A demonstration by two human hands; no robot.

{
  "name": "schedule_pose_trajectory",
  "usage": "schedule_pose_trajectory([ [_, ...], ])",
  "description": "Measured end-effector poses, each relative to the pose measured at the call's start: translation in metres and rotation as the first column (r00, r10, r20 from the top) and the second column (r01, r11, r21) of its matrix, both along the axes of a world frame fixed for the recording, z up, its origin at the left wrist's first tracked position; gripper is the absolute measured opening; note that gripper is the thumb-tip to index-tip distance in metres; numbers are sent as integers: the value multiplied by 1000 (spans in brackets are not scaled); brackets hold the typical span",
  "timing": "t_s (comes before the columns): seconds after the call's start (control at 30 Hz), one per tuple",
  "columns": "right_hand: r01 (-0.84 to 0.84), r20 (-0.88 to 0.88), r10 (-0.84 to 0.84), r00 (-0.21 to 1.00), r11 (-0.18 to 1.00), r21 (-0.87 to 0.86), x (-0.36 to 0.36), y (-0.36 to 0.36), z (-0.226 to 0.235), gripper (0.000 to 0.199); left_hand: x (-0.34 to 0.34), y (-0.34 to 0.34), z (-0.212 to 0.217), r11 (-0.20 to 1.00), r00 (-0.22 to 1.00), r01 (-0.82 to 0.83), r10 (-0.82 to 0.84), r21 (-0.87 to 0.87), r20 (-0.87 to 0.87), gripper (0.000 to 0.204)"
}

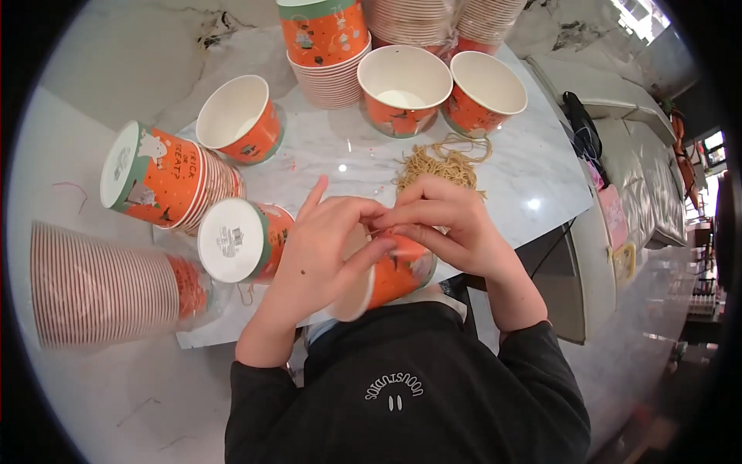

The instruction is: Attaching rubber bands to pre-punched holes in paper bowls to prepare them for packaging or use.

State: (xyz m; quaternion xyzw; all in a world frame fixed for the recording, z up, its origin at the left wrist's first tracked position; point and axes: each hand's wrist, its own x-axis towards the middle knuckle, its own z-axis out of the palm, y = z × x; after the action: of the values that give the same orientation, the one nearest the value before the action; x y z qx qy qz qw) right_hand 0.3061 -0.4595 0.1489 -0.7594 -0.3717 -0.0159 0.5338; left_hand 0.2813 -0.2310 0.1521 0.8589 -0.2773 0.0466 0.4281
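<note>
An orange paper cup [398, 271] lies tilted on its side at the table's near edge, against my body. Its white mouth faces left. My left hand [328, 243] is closed at the rim, thumb over the orange side and little finger raised. My right hand [444, 224] pinches at the same spot, its fingertips almost touching the left ones. Something thin shows between the fingertips, too small to make out. Just beyond the right hand lies a loose bundle of tan cord [440, 166]. An upside-down paper cup [236, 240] stands beside the left hand.
Upright paper cups [406, 89] stand at the back of the marble table [533, 182], before tall cup stacks [328, 46]. Another stack [170, 174] lies on the left, near a plastic-wrapped sleeve of cups [108, 286]. A cushioned bench [634, 162] runs along the right.
</note>
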Motion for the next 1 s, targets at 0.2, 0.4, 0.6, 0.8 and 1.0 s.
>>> schedule_pose_trajectory([
  [0.2,42,-103,-34,994,996,81,-1,1,-1,21,10,2,-14,978,977,87,-121,-190,-175,21],
  [0.4,33,-105,-22,994,994,105,2,-4,-1,20,12,-2,-23,940,889,65,-207,-336,-407,18],
  [0.6,103,-323,-104,941,994,-18,0,-7,12,15,6,3,-26,897,821,-138,-133,-420,-555,13],
  [0.8,191,204,-141,969,948,-253,4,-14,-3,21,6,13,-31,842,741,-265,-133,-469,-658,12],
  [1.0,163,403,-95,910,977,-137,9,3,-9,43,3,13,-27,787,714,-311,-176,-532,-677,12],
])
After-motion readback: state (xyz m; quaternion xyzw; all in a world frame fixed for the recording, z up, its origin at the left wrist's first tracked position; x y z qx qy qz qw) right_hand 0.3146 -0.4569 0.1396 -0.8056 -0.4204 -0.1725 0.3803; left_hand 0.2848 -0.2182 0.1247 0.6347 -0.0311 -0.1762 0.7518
